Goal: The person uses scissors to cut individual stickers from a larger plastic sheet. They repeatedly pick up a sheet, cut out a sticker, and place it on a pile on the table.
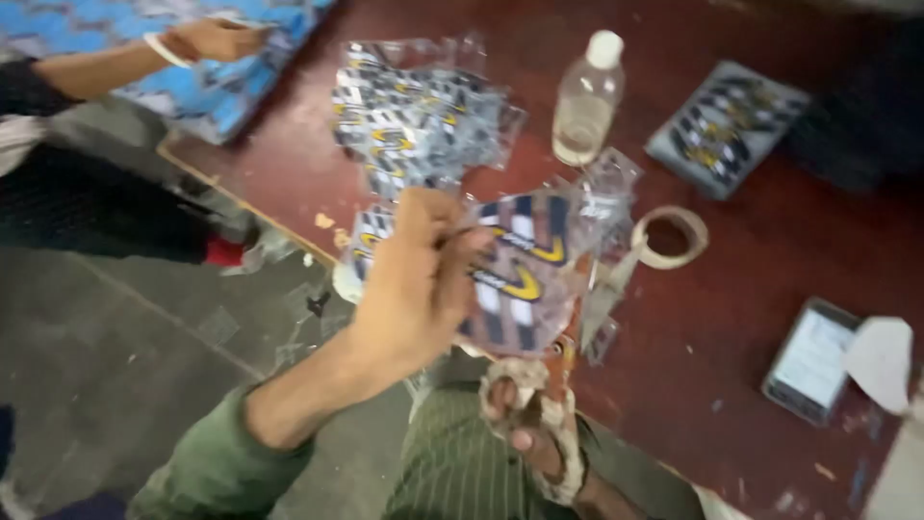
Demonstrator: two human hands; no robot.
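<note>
My left hand (pixel 419 279) reaches in from the lower left in a green sleeve. It grips a clear plastic packet (pixel 525 274) holding a checkered dark-and-white piece with yellow marks, just above the edge of the dark red table (pixel 751 250). My right hand (pixel 534 429), its fingers wrapped in pale cloth strips, sits right below the packet. Its fingers curl at the packet's lower edge beside a thin brown strip. Motion blur hides the exact grip.
A pile of similar packets (pixel 414 125) lies behind, with a clear bottle (pixel 587 96), a tape roll (pixel 669 236), a grey stack of packets (pixel 727 125) and a phone (pixel 808 361). Another person's hand (pixel 212 39) rests on a blue patterned sheet (pixel 221 96) at top left.
</note>
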